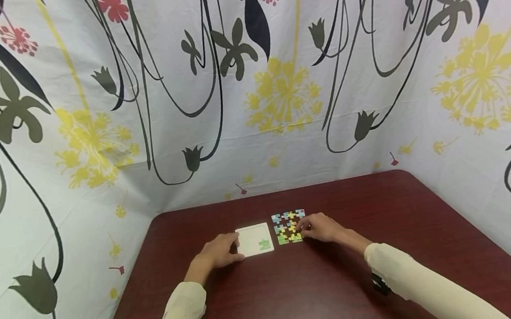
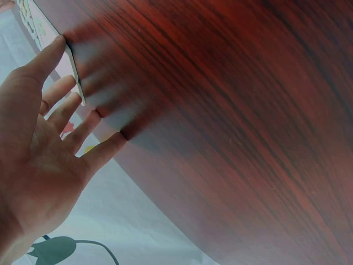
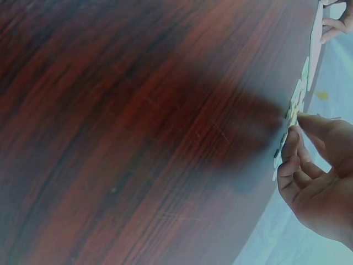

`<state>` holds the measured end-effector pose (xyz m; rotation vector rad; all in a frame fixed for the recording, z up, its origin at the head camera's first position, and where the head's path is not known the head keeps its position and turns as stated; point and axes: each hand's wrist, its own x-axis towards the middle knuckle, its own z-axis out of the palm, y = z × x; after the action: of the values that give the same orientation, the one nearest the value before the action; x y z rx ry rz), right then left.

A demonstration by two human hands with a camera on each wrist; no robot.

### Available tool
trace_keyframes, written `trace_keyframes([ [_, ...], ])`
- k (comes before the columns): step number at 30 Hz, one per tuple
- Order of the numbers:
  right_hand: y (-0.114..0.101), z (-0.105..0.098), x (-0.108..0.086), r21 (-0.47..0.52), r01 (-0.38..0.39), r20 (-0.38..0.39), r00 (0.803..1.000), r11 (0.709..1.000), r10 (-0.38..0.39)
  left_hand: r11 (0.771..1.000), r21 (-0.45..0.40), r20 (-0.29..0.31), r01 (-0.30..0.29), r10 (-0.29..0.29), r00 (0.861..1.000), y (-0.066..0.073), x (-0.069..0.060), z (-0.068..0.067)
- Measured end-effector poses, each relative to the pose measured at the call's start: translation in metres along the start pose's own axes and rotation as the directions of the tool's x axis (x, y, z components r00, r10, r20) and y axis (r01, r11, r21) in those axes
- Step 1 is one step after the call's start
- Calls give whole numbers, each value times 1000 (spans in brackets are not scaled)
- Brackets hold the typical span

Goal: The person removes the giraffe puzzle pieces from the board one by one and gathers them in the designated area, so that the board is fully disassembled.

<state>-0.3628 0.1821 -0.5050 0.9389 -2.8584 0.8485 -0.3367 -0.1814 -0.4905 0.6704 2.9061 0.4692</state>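
A thin white puzzle tray (image 1: 248, 242) lies flat on the table, with one green puzzle piece (image 1: 264, 244) in its near right corner. At the tray's left side is my left hand (image 1: 220, 250). Its thumb touches the near left edge and its fingers are spread nearly straight, as the left wrist view (image 2: 49, 132) also shows. Colorful puzzle pieces (image 1: 283, 238) lie in loose rows to the right of the tray. My right hand (image 1: 321, 227) is at their right side, thumb and index fingertips close together and low over the pieces. Whether a piece is between them is hidden.
The dark red wooden table (image 1: 269, 293) has rounded far corners. A white cloth (image 1: 293, 160) with printed flowers hangs behind it and along both sides. A dark item (image 1: 381, 284) shows under the right sleeve.
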Motion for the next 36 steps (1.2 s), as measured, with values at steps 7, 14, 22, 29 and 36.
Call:
trace_keyframes([
  [7, -3, 1, 3, 2, 23, -7, 1000, 1000, -23, 1000, 4, 7, 4, -4, 1000, 0, 0, 0],
  [14, -12, 8, 10, 20, 39, -1, 999, 999, -38, 1000, 8, 7, 14, -14, 1000, 0, 0, 1],
  [22, -22, 16, 20, 0, 75, -4, 997, 997, -75, 1000, 10, 10, 7, -7, 1000, 0, 0, 0],
  [29, -33, 23, 30, 36, 108, 12, 994, 993, -109, 1000, 22, 12, 3, -3, 1000, -2, 1, 2],
  [36, -43, 30, 39, 30, 157, 10, 987, 987, -158, 1000, 10, 12, 11, -11, 1000, -2, 1, 2],
])
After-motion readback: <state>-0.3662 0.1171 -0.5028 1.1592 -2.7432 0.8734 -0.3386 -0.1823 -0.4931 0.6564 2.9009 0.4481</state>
